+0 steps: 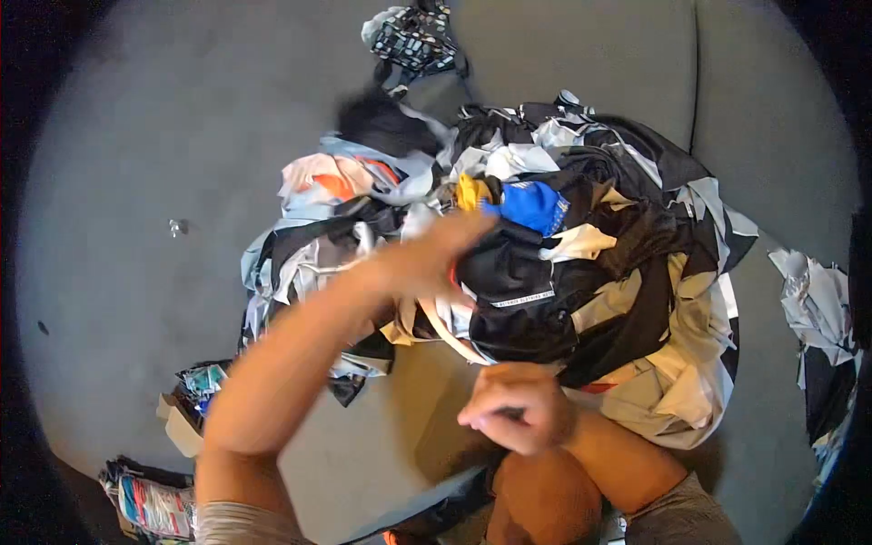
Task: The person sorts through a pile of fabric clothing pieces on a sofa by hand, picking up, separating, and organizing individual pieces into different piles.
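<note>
My left hand (440,259) reaches over the heap of clothes (627,300), its fingers apart and somewhat blurred. Just beyond its fingertips are a blue cloth (531,207) and a yellow cloth (472,193). A black garment (518,272) with a white lettered band lies to the right of this hand. My right hand (516,406) is curled into a fist above my knee, at the near edge of the heap, and no item shows in it. A dark, motion-smeared cloth (391,125) appears at the heap's far left side.
A patterned black-and-white cloth (416,41) lies at the back on the grey floor (118,182). At the lower left are an open carton (184,427) and a stack of folded fabric (154,504). Grey and black clothes (817,313) lie at the far right.
</note>
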A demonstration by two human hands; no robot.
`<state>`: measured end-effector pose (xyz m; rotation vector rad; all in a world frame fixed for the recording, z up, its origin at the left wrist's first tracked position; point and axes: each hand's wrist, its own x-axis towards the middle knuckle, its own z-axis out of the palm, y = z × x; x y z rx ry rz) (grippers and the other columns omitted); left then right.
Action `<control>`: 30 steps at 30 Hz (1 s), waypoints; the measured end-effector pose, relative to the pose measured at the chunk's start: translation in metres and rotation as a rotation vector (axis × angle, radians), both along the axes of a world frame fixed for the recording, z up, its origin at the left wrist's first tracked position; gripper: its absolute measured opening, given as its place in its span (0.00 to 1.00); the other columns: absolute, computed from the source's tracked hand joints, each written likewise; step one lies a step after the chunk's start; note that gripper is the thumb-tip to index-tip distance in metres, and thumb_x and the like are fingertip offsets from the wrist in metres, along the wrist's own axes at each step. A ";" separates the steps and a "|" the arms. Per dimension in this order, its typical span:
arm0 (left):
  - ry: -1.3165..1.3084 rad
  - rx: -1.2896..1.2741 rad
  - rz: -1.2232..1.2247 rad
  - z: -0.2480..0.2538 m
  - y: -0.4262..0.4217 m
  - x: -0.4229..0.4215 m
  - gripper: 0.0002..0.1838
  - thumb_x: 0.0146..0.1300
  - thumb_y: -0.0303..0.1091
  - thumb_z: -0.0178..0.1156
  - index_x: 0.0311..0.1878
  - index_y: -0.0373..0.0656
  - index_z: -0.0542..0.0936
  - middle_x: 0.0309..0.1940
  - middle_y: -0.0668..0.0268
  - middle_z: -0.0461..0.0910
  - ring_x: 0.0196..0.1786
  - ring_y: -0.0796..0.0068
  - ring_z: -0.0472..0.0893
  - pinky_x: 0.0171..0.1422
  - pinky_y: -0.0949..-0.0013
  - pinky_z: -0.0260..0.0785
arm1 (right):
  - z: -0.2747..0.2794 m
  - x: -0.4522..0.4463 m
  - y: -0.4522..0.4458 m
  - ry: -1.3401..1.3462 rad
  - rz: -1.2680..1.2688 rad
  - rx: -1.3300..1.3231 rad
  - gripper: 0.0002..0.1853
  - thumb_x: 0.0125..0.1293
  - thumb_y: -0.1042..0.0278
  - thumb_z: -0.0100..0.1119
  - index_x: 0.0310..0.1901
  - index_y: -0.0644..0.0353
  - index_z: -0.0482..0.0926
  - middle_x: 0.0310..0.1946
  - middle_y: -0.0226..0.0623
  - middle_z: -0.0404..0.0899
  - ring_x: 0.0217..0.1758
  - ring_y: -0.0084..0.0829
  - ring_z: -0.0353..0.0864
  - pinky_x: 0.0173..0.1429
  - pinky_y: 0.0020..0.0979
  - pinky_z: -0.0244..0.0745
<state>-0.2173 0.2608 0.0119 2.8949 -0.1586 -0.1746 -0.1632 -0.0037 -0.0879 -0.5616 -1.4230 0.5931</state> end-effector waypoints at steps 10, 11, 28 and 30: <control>-0.203 0.088 0.645 -0.141 -0.097 0.066 0.40 0.47 0.35 0.73 0.68 0.49 0.73 0.68 0.53 0.74 0.65 0.41 0.74 0.59 0.43 0.75 | 0.008 -0.001 0.002 0.052 -0.237 0.219 0.13 0.54 0.81 0.64 0.41 0.54 0.85 0.31 0.30 0.86 0.34 0.35 0.79 0.45 0.34 0.77; -0.202 0.089 0.648 -0.141 -0.096 0.063 0.40 0.47 0.35 0.73 0.68 0.49 0.73 0.68 0.53 0.74 0.65 0.41 0.74 0.59 0.43 0.75 | 0.009 0.000 0.002 0.054 -0.234 0.220 0.13 0.54 0.81 0.64 0.41 0.54 0.85 0.31 0.30 0.86 0.34 0.35 0.79 0.45 0.34 0.77; -0.547 -1.366 1.143 0.073 -0.045 -0.064 0.25 0.75 0.46 0.60 0.68 0.42 0.78 0.58 0.57 0.84 0.56 0.66 0.84 0.61 0.60 0.78 | 0.037 0.047 -0.030 0.178 -0.444 0.299 0.03 0.70 0.63 0.60 0.38 0.49 0.80 0.29 0.30 0.87 0.39 0.35 0.77 0.46 0.36 0.72; -0.759 -1.266 0.644 0.140 0.028 -0.078 0.25 0.67 0.39 0.62 0.65 0.37 0.78 0.54 0.50 0.86 0.55 0.58 0.87 0.64 0.55 0.79 | 0.025 0.052 -0.019 0.330 -0.519 0.357 0.05 0.68 0.68 0.59 0.44 0.51 0.77 0.28 0.32 0.85 0.40 0.34 0.75 0.50 0.35 0.71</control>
